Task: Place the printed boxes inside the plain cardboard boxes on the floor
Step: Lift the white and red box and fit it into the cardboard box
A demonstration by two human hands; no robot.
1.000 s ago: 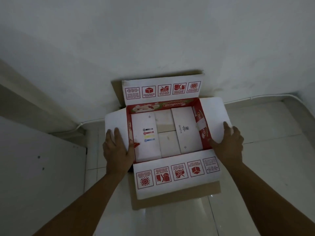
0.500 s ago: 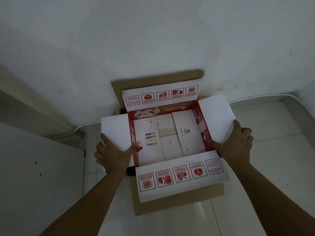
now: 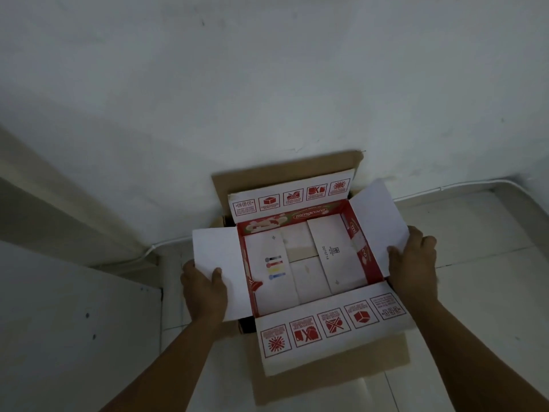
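A red and white printed box with its four flaps spread open sits inside a plain brown cardboard box on the floor against the wall. Only the brown box's far flap and near flap show around it. My left hand grips the printed box's white left flap, thumb on top. My right hand holds the edge of the white right flap, which tilts upward. The inside of the printed box shows folded white bottom panels.
A white wall rises directly behind the boxes. A pale panel stands at the left. White tiled floor extends to the right, with a thin cable running along the wall base.
The printed box has sunk lower into the brown box, whose far flap now shows. Both hands slid outward onto the side flaps, and the right flap tilted up.
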